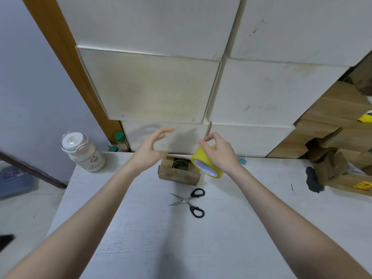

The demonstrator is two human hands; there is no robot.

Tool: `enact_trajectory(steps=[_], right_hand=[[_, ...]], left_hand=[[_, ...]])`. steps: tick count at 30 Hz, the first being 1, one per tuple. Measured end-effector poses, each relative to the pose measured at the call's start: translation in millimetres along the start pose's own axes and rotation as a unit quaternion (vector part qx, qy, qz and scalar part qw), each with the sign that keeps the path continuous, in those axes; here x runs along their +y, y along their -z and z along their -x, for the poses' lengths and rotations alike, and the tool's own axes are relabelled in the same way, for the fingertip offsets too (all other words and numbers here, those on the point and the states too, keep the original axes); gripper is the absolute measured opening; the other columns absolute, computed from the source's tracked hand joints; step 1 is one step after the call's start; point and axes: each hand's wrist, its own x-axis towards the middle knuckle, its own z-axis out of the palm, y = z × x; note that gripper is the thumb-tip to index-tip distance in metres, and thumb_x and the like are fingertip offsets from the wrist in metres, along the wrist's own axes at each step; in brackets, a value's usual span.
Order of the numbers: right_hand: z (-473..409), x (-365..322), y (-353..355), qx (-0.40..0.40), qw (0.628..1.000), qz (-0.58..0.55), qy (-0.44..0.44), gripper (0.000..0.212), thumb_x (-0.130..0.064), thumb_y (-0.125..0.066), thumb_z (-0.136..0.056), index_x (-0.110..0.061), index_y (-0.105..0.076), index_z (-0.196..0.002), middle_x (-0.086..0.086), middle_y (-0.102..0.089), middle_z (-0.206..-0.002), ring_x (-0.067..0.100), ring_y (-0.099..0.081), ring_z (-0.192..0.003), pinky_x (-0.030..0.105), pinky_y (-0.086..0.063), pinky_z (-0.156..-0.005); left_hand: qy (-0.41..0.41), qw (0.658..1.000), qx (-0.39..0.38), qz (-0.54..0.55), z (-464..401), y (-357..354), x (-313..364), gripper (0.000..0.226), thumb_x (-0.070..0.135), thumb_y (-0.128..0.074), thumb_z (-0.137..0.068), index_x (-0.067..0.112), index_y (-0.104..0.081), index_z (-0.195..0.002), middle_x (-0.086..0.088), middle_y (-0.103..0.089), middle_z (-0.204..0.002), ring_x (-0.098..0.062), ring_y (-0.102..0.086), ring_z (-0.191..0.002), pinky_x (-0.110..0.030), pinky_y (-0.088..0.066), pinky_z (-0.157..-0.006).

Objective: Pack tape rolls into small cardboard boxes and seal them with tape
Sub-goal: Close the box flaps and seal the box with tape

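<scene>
**White table and what sits on it**

A white table (141, 228) fills the lower frame. At centre stands a small open cardboard box (178, 174) with a dark roll inside. Just below it lie open scissors (190, 202) with black handles. A white-lidded jar (82, 152) stands at the table's upper-left corner. Brown cartons (340, 176) crowd the right edge, a blue clip (242, 159) near centre back.

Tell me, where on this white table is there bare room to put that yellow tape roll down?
Bare white table lies nearest the person, in front of the black-handled scissors. Another patch sits between the small open brown cardboard box and the glass jar with white lid. The right edge is crowded with stacked brown cardboard boxes.
</scene>
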Motion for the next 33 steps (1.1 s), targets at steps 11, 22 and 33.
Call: enact_trajectory(steps=[11,22,33], right_hand=[[-23.2,24.8,-37.2,-0.011,1.000,0.010,0.014,0.016,-0.026,-0.051,-0.093,-0.014,-0.053,-0.103,0.000,-0.037,-0.052,0.015,-0.040,-0.056,0.028,-0.023,-0.049],[-30.1,29.8,-60.2,-0.042,0.997,0.052,0.030,0.020,-0.028,-0.049,-0.093,-0.015,-0.051,-0.108,0.003,-0.042,-0.061,0.024,-0.047,-0.066,0.033,-0.021,-0.057],[-28.1,27.9,-76.0,-0.055,0.988,0.091,0.112,0.025,-0.029,-0.050,-0.094,-0.016,-0.050,-0.116,-0.006,-0.038,-0.059,0.033,-0.053,-0.091,0.040,-0.043,-0.074]], left_hand=[[0.037,0.999,0.017,-0.030,-24.6,-27.5,-90.9,0.069,-0.004,-0.060,-0.079,0.046,-0.043,-0.123,0.005,-0.057,-0.124,-0.001,-0.050,-0.111,-0.025,-0.044,-0.067],[0.030,0.979,0.013,-0.204,-51.9,-50.0,-129.5,0.058,0.002,-0.058,-0.074,0.033,-0.046,-0.121,0.021,-0.059,-0.094,-0.017,-0.041,-0.124,-0.054,-0.010,-0.113],[0.059,0.986,0.049,-0.148,-45.7,-59.5,-137.9,0.054,0.004,-0.055,-0.078,0.030,-0.039,-0.122,0.017,-0.063,-0.099,-0.013,-0.046,-0.116,-0.055,-0.003,-0.113]])
